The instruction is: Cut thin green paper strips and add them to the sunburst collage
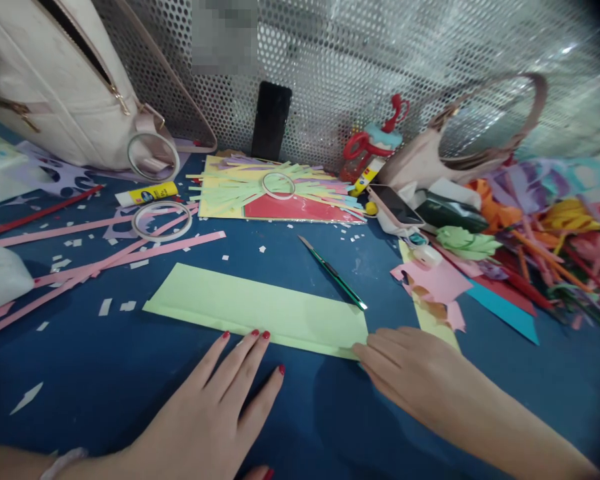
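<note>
Left grip (215, 403), spread wide, rests fingertips on the folded green paper (260, 303); right grip (410, 363), closure unclear, meets its corner. Even pressure should crease straight.

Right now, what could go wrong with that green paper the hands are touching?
The green paper might nudge the craft knife if it slides away, since one end of the knife lies right by its far right corner. The narrow fold along the near edge could turn crooked if the left hand or right hand slips.
</note>
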Demonstrator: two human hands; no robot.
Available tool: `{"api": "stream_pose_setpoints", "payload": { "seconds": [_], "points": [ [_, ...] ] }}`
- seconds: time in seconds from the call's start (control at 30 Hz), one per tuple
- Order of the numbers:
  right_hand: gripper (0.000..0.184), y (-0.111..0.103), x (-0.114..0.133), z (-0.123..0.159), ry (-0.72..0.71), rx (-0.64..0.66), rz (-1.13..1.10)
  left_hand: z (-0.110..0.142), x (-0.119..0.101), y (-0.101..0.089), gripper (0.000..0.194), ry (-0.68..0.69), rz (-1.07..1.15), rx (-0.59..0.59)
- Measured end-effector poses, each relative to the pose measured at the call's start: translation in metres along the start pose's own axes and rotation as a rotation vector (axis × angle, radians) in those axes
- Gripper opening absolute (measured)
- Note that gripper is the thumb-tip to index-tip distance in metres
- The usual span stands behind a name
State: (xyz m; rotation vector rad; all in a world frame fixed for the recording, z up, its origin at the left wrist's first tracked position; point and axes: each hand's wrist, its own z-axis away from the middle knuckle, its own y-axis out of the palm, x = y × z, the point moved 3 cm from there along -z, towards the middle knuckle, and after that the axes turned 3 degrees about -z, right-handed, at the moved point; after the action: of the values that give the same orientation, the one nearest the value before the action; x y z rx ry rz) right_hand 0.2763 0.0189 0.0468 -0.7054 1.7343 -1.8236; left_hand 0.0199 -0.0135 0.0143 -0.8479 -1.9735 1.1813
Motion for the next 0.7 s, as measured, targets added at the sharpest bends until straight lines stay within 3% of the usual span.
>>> {"api": "stream_pose_setpoints", "payload": {
  "seconds": [0.1,0.2,0.3,0.43,0.53,0.63,0.7],
  "points": [
    [0.028,-0.001,0.014,-0.005,-0.189,-0.059,0.210,0.002,-0.001,0.000,0.057,-0.010,0.014,0.012],
    [0.034,-0.007,0.015,-0.008,-0.248,-0.210,0.332,0.004,-0.001,0.000,0.053,-0.033,0.029,0.029],
    [0.025,-0.013,0.011,-0.009,-0.243,-0.396,0.312,0.003,-0.002,0.000,0.043,-0.022,0.059,-0.001],
    [0.016,-0.020,-0.008,-0.008,-0.124,-0.578,0.089,0.000,-0.007,0.000,0.030,-0.009,0.092,-0.065],
    [0.014,-0.023,-0.037,-0.016,0.055,-0.680,-0.218,0.000,-0.007,-0.006,0.025,-0.055,0.124,-0.145],
    [0.011,-0.018,-0.070,-0.036,0.239,-0.715,-0.600,-0.002,0.001,-0.017,0.027,-0.036,0.162,-0.186],
    [0.012,-0.013,-0.083,-0.058,0.249,-0.676,-0.678,-0.007,0.010,-0.023,0.029,-0.006,0.212,-0.137]
  ]
}}
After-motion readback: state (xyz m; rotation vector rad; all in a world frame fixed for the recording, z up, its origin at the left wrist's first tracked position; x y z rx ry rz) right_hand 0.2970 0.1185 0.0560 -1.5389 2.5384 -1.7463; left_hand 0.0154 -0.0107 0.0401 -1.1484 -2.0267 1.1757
